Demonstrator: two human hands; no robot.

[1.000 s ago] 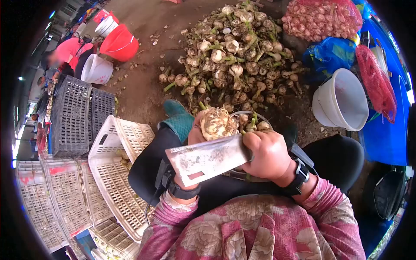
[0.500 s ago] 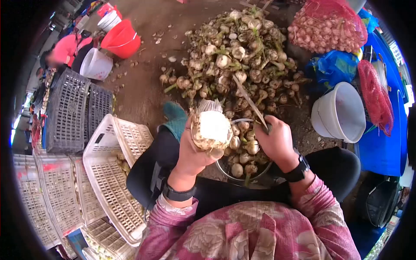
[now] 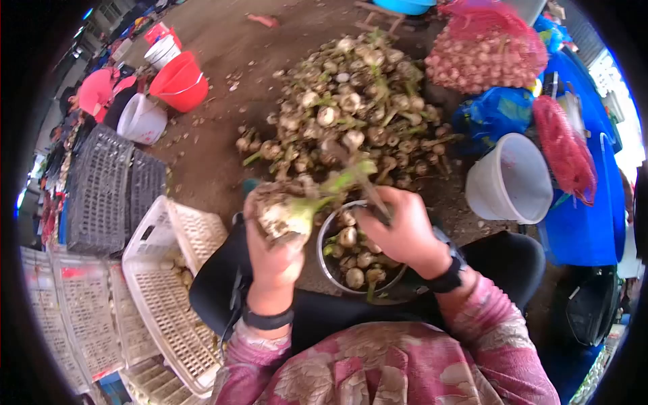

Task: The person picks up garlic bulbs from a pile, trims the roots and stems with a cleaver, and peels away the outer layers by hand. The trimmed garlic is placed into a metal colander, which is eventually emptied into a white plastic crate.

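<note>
My left hand (image 3: 273, 260) is closed around a large bulb (image 3: 280, 217), dirty and pale, its green stem pointing right. My right hand (image 3: 405, 229) grips a knife (image 3: 370, 192); its blade, blurred by motion, lies against or very near the stem. Below the hands, between my legs, a metal pot (image 3: 322, 253) holds several smaller bulbs. Beyond them a big pile of soiled bulbs (image 3: 351, 101) with stalks rests on the ground.
White crates (image 3: 152, 283) and dark crates (image 3: 101, 189) stand at left. Behind them are a red bucket (image 3: 179, 84) and a person in pink (image 3: 98, 91). At right are a white bucket (image 3: 476, 192), a red net bag of bulbs (image 3: 486, 57) and blue barrels (image 3: 584, 229).
The left hand has shifted left and turned the bulb, so its green stem shows instead of the white cut face. The right hand has moved left, bringing the knife to the stem. The view has shifted slightly.
</note>
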